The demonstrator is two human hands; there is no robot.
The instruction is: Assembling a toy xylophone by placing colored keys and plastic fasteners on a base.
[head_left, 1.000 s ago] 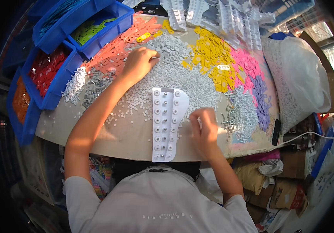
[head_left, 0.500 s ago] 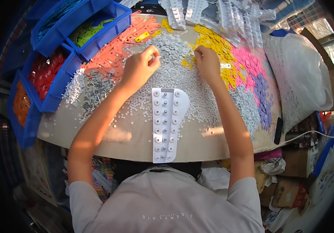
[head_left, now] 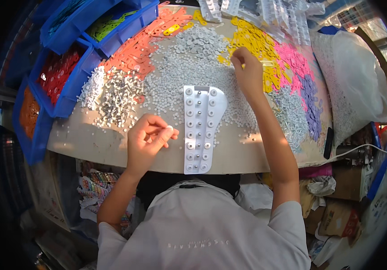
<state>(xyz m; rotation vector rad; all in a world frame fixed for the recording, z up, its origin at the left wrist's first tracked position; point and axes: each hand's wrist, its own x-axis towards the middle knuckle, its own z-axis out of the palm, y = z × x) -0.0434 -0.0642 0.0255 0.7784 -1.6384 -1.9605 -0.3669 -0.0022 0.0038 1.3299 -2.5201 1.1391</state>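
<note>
A round pale worktable fills the view, and heaps of small plastic parts cover most of its far half: a wide spread of white round washers, an orange pile of flat strips, a yellow pile, a pink pile, a purple pile and a grey pile of small metal screws. Four blue plastic bins line the left edge. A large clear plastic sack bulges at the right. One white plastic fixture board with rows of pegs lies at the near centre, between the two arms. The left hand hovers just beside the board's left edge, fingers pinched shut on one small white washer. The right hand reaches over the board into the heaps, fingertips curled down where white washers meet yellow parts; I cannot tell whether it grips anything.
</note>
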